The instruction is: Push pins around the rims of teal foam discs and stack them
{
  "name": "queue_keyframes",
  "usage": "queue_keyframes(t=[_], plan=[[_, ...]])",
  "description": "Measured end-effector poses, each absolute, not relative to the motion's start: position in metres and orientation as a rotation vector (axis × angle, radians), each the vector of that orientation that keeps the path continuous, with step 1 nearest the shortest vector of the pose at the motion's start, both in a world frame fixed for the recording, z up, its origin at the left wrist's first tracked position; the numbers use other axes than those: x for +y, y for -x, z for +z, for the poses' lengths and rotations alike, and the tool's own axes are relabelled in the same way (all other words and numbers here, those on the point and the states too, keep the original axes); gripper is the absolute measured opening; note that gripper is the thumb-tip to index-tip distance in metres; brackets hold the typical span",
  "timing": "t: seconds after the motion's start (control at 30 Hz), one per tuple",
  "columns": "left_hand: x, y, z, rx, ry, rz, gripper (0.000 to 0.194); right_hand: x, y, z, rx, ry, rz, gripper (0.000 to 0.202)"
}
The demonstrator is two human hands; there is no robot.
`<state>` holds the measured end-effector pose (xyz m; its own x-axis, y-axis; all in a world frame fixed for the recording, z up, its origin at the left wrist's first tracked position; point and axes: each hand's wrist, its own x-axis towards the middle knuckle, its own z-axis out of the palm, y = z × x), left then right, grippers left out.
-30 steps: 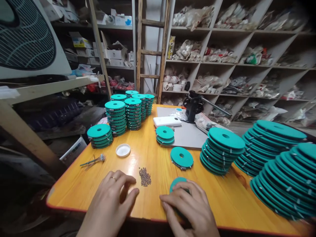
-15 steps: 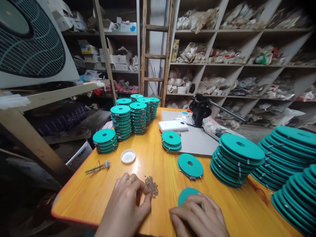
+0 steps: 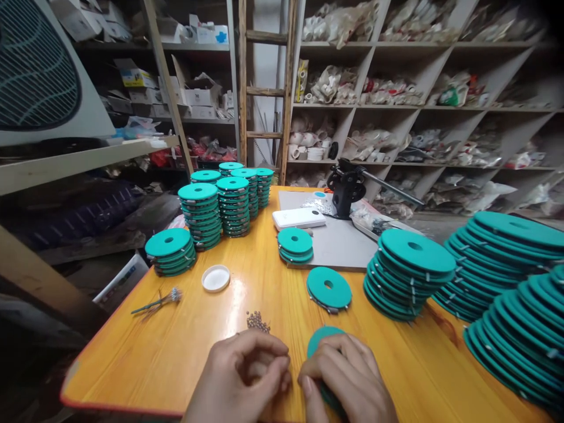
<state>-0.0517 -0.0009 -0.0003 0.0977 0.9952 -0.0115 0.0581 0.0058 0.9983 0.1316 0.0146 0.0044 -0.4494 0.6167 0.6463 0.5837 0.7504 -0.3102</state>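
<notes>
My left hand is closed, thumb and fingertips curled together; whatever they may hold is too small to make out. It hovers in front of a small pile of dark metal beads and partly hides it. Close by on the right, my right hand grips a green foam disc, covering most of it. Just beyond lies another green foam disc with a centre hole and dark bits along its rim. The fingertips of both hands are a small gap apart.
Stacks of green discs stand at the back left and the right. A white lid, a bundle of thin wires, a white power bank and a black clamp-like device sit on the wooden table.
My left hand has moved right, from beside the bead pile toward my right hand and the disc. My right hand keeps its hold. The view has shifted slightly.
</notes>
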Motion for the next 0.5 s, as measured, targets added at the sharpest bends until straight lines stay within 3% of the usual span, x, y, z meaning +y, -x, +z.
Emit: queue_keyframes(t=[0.5], plan=[[0.0,0.054,0.021,1.078,-1.016,0.971,0.024,0.009,-0.106,-0.005,-1.809,0.962,0.16,0.015]])
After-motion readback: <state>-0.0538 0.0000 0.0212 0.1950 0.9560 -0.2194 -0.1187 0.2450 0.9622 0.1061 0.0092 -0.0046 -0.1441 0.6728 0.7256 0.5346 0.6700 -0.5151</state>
